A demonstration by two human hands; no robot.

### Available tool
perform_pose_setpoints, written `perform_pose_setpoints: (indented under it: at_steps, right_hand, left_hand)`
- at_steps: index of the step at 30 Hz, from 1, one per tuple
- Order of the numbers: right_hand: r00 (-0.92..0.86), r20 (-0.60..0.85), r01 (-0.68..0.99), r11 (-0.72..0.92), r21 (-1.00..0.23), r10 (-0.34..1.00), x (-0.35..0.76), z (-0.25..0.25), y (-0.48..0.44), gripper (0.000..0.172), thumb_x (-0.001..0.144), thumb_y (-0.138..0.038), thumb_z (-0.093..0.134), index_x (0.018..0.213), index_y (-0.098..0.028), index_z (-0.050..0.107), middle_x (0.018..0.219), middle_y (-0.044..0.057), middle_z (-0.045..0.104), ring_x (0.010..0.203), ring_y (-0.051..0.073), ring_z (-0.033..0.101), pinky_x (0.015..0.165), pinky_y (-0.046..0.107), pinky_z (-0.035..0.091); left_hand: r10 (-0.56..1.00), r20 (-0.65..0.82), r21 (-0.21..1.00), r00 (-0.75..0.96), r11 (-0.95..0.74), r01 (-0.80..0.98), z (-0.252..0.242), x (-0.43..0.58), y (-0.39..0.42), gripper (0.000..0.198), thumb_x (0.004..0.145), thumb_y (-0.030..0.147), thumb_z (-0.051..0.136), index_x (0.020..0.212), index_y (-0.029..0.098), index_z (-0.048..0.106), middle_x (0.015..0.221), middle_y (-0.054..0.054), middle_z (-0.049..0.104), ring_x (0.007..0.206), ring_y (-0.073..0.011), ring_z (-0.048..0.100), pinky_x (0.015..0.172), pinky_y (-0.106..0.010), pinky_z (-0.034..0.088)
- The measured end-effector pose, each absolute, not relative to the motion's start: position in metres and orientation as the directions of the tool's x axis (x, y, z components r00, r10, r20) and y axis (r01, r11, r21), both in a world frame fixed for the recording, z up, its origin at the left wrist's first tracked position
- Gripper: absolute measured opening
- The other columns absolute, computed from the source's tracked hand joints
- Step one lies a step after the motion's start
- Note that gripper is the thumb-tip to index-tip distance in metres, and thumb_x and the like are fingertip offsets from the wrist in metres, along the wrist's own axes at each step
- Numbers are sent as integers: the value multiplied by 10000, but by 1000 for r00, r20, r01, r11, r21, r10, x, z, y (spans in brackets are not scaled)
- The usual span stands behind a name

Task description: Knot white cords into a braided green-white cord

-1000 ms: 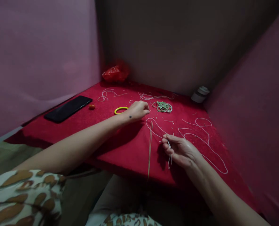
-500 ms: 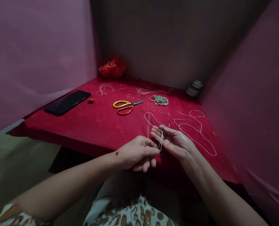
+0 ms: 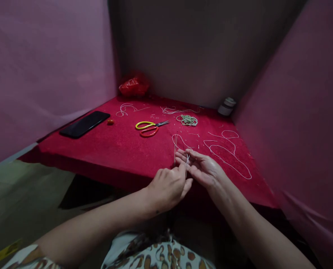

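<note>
A thin pale string (image 3: pixel 187 161) runs between my two hands over the table's front edge. My right hand (image 3: pixel 204 168) has its palm turned up, with thumb and forefinger pinched on the upper part of the string and the other fingers loosely extended. Below and to the left, my left hand (image 3: pixel 168 188) shows its back, its fingers curled in at the lower part of the string. Those fingertips are partly hidden. Past my fingers, a loop of the string (image 3: pixel 180 137) lies on the red cloth.
Scissors (image 3: pixel 151 127) with yellow and red handles lie mid-table. Behind my hands is a green braided cord bundle (image 3: pixel 188 120). Loose white string (image 3: pixel 231 164) lies right. A phone (image 3: pixel 85 124), a small orange-red object (image 3: pixel 110 122), a red plastic bag (image 3: pixel 134 86) and a white-capped container (image 3: pixel 226 106) surround these.
My left hand has turned over, back upward, and its fingers have moved up closer to my right hand. The right hand keeps its pinch. The camera view has shifted slightly.
</note>
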State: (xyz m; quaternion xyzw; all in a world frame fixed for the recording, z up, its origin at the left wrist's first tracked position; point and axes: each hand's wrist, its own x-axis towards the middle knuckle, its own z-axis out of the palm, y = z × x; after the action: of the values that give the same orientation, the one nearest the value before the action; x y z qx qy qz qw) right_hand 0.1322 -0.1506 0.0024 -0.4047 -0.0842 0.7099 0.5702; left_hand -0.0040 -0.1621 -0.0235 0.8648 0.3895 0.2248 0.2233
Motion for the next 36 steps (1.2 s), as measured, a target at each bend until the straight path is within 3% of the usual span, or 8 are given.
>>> perform_pose_setpoints:
  at_steps: [7,11,16,23,28,36]
  right_hand:
    - [-4,-472,-735,-323,-596,881,132,2,-153,199,828,-50,406,730,-94,574,854,150,661,920,218,641,810,335,534]
    - [-43,-468,-709,-357,-608,883,139,1,-161,180,825,-70,427,725,-83,576,841,166,670,869,230,658,790,363,534]
    - [-133,-409,-570,-407,-713,903,150,-4,-184,75,779,-144,543,789,-92,597,783,136,690,668,197,676,633,320,552]
    - [-116,-460,-452,-459,-765,880,145,-23,-226,189,732,-264,641,810,-97,603,737,130,692,549,175,653,515,268,514]
    - [-49,-505,-488,-461,-741,862,134,-48,-244,246,695,-280,681,832,-79,643,780,145,692,615,189,661,580,287,510]
    - [143,-486,-558,-336,-759,862,110,-67,-250,264,619,-279,732,802,-92,697,888,133,683,778,206,640,702,319,494]
  left_hand:
    - [753,208,421,624,-645,638,-27,-1,-156,233,869,268,339,890,139,532,709,-110,574,555,-192,531,526,-268,319]
    - [742,155,551,652,-613,566,-16,-19,-152,190,877,286,364,821,177,510,680,-44,575,572,-140,515,558,-240,321]
    - [780,92,657,619,-515,551,-7,-54,-155,222,862,291,411,689,171,481,563,26,467,511,-78,411,533,-200,292]
    - [803,-25,769,595,-365,525,-27,-71,-171,245,827,311,463,667,156,564,552,34,484,523,-70,427,531,-179,306]
    - [825,-92,818,557,-256,515,-46,-69,-177,281,843,337,423,717,161,603,566,34,521,525,-72,450,525,-179,321]
    - [821,-170,883,545,-119,455,-58,-67,-180,331,847,405,402,768,158,608,637,18,575,470,-73,498,477,-187,363]
